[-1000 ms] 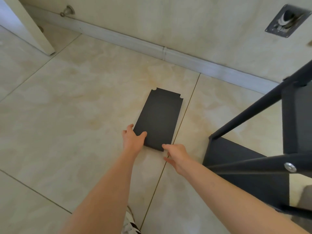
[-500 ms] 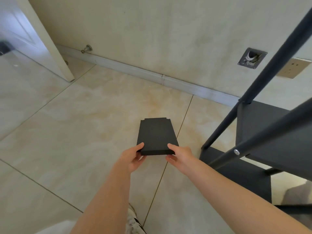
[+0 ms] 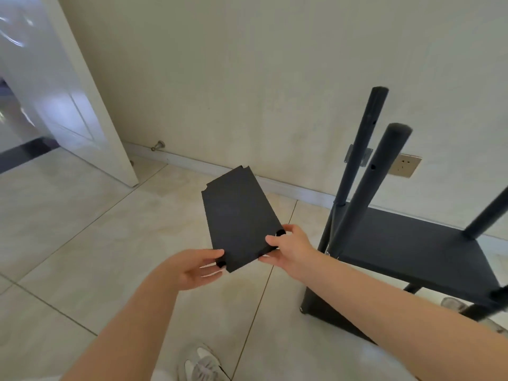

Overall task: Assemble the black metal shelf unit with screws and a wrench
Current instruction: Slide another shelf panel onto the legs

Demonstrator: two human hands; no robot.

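Note:
A black metal shelf panel with notched corners hangs in the air above the floor, tilted up toward the wall. My left hand grips its near left corner, thumb on top. My right hand grips the near right corner beside a round notch. To the right stands the partly built shelf unit: a black shelf fixed between black tubular posts, with a lower shelf near the floor. No screws or wrench show.
A white door stands open at the left, with a doorstop on the baseboard. A wall socket sits behind the posts. My shoe is at the bottom edge, and another shoe lies under the unit.
The panel was lying flat on the tile floor; both hands took its near edge and lifted it off the floor. The view has risen and the shelf unit is now seen upright.

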